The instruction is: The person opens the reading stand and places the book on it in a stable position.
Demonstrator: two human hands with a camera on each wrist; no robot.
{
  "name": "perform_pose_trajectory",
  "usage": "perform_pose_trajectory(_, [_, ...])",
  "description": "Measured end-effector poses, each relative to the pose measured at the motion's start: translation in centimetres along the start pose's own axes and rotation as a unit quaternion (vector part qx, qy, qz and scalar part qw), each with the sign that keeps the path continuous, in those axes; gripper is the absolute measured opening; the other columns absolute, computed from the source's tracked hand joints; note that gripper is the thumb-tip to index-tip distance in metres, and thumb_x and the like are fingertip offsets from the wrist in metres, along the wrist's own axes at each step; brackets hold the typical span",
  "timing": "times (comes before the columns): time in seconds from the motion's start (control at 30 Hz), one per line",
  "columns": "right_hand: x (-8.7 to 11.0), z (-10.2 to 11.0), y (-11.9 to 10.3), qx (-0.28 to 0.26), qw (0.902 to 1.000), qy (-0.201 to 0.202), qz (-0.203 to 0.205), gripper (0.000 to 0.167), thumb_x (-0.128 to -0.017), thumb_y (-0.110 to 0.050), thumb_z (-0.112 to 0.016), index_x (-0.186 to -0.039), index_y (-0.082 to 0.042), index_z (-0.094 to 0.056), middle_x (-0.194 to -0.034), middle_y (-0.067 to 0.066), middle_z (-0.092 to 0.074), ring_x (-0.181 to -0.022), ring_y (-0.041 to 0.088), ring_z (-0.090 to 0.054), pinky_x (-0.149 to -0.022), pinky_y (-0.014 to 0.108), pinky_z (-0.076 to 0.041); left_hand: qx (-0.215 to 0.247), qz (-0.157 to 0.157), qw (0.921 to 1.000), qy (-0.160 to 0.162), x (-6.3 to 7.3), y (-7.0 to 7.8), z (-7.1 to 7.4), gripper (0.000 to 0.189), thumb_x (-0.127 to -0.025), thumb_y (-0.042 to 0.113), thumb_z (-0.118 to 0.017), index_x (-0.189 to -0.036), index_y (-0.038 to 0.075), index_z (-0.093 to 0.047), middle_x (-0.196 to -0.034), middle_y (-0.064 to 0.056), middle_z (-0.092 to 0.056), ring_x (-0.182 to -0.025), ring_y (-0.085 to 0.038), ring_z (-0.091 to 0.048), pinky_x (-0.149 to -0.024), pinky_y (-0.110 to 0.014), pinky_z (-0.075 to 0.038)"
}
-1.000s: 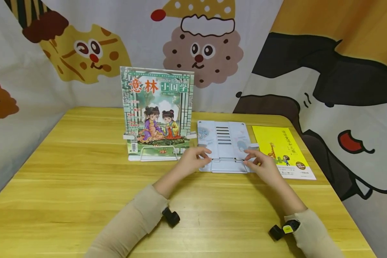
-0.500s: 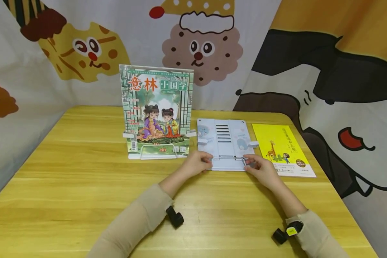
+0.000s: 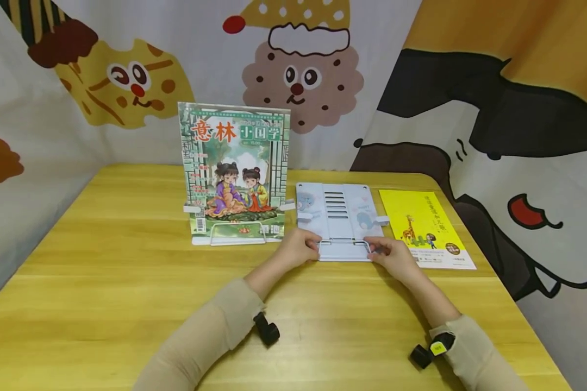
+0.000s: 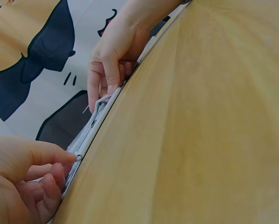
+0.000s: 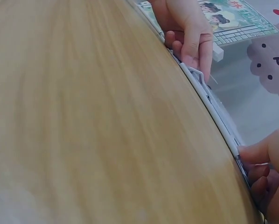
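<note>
- Book stand (image 3: 339,228): we find it lying low on the table (image 3: 293,326), apparently flat, between the propped-up magazine (image 3: 237,184) on its left and the yellow booklet (image 3: 417,217) on its right.
- Our left hand (image 3: 300,245) pinches one end of the wire rest (image 5: 198,72), and our right hand (image 3: 393,254) pinches the opposite end; some contact points are hidden behind the fingers.
- The step in hand seems to be setting that wire's position. We would do well to move both ends together, since a lead on one side could twist the wire or make its hinge bind.
- A light fingertip pinch should be enough. If the wire sticks, we would ease it rather than force it, and watch that the plate does not slide on the wood.
- We should also mind our right hand, which is near the booklet and could nudge it.
- As for looks, we see a pale blue plate with printed pastel figures, a column of dark horizontal slots down the middle and small holes in the far corners.
- White clips stick out at both sides, and the thin wire spans the near end; its exact angle we cannot tell.
</note>
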State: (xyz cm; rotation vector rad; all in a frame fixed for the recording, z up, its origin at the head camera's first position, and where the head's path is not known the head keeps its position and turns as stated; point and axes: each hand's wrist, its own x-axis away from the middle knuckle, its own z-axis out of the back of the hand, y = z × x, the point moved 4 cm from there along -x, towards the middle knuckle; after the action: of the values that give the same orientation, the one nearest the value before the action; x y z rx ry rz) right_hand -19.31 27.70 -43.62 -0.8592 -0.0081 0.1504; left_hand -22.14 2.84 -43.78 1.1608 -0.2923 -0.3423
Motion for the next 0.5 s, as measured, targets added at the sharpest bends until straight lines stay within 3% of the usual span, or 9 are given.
perform_pose_trajectory(0.23, [-0.02,-0.14,-0.14,-0.010,0.9999,-0.003,0.010,0.037,-0.084,0.007,-0.068,-0.120,0.000,-0.064,-0.091,0.012,-0.061,-0.075,0.022,-0.048,-0.060,0.023,-0.039,-0.009,-0.023,0.9997,-0.003,-0.19,0.14,0.13,0.040,-0.070,-0.008,-0.071,-0.110,-0.004,-0.069,-0.072,-0.006,-0.066,-0.052,-0.009,-0.054,-0.046,-0.022,-0.045])
perform_pose_trajectory(0.5, [0.04,-0.23,-0.14,-0.020,0.9995,-0.014,0.019,0.036,-0.085,0.009,-0.064,-0.119,-0.003,-0.061,-0.091,0.012,-0.060,-0.066,0.020,-0.047,-0.056,0.024,-0.039,0.022,-0.016,0.9994,-0.023,-0.13,-0.06,0.06,0.040,-0.072,-0.011,-0.071,-0.111,-0.004,-0.066,-0.069,-0.003,-0.065,-0.051,-0.010,-0.055,-0.049,-0.022,-0.047])
